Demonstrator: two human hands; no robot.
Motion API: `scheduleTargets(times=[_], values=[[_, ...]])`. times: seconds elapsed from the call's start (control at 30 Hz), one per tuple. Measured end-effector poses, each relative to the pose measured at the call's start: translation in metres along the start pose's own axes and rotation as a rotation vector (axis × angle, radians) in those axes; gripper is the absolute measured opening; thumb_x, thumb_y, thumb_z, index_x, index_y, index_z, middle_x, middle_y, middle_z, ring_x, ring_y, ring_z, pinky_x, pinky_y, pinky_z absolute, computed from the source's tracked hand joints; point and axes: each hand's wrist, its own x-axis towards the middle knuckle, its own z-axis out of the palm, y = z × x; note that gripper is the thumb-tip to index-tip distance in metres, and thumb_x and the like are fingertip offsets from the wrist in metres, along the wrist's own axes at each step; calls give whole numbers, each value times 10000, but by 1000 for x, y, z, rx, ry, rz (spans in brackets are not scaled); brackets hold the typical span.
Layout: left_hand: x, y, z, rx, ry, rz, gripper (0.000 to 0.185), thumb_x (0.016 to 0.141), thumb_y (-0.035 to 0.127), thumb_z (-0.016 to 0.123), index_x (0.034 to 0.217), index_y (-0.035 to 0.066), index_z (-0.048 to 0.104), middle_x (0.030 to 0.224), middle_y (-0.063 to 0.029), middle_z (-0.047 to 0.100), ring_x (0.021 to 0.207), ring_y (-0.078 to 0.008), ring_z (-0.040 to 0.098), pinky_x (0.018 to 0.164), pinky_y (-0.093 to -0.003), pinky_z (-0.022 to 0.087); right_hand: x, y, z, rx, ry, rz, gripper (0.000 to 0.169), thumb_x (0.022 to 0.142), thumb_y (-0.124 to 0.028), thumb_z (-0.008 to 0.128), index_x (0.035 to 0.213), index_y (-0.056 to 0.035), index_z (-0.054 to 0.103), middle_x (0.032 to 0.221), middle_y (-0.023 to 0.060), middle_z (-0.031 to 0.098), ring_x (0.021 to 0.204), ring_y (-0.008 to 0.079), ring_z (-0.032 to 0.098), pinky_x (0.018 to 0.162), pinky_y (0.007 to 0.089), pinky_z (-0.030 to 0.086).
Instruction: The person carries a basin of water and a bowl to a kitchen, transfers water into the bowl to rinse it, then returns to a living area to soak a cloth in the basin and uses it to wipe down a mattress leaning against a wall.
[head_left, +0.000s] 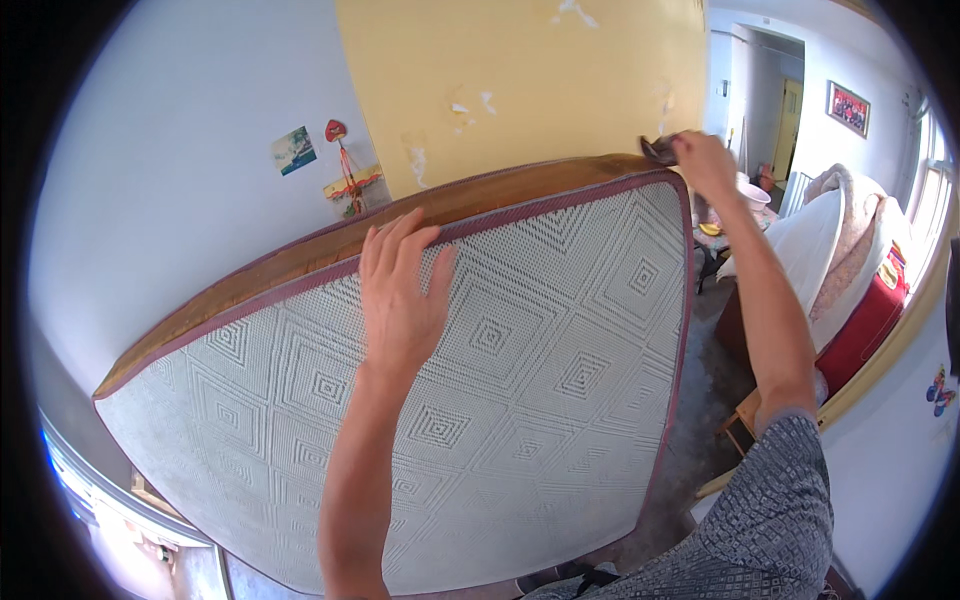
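A mattress (525, 405) stands on its side in front of me, its pale face woven in a diamond pattern. Maroon piping borders its brown side band (495, 193), which faces up. In my right hand (703, 163) is a dark crumpled cloth (658, 150), held at the upper right corner of the mattress. My left hand (401, 289) is spread before the upper edge, fingers apart and empty. Whether its palm touches the fabric I cannot tell.
Behind the mattress is a wall with a peeling yellow panel (525, 82), a small picture (294, 151) and a hanging ornament (337, 132). To the right, bedding (855, 232) is heaped near the window. A pink basin (754, 196) rests on a table beyond the corner.
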Motion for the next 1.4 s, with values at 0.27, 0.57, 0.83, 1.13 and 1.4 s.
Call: scheduleTargets(times=[0.27,0.57,0.83,1.13,1.4], values=[[23,22,45,-104,23,78,277,969,141,699,1209,10,656,1339,-185,652,1276,-383,581,1175,-530,367,-44,-111,34,258,154,-189,248,949,-273,633,908,-50,734,783,184,713,826,373,703,793,503,535],[-10,-43,-54,-4,-3,2,268,1018,150,646,1254,25,659,1402,-163,624,1323,-353,554,1143,-486,407,-55,-195,8,432,6,34,225,952,-260,619,904,-85,752,775,168,723,765,388,715,706,528,543],[-66,-155,-193,95,60,-76,289,1089,218,552,1292,41,658,1474,-143,585,1326,-308,551,1056,-439,469,-111,-530,4,672,33,-210,189,907,-258,673,815,-97,712,697,149,692,683,365,695,652,511,510],[-100,-247,-272,25,219,-283,272,1040,175,622,1234,-13,658,1415,-200,601,1277,-372,568,1068,-466,447,-147,-717,-7,775,20,-593,139,884,-204,644,866,-72,685,788,125,742,729,294,728,789,444,534],[-116,-238,-252,64,18,-61,319,970,141,702,1253,6,642,1383,-193,617,1297,-380,564,1176,-537,372,-127,-519,-37,402,320,-713,148,892,-78,624,1025,-64,689,894,97,720,817,321,706,725,468,540]])
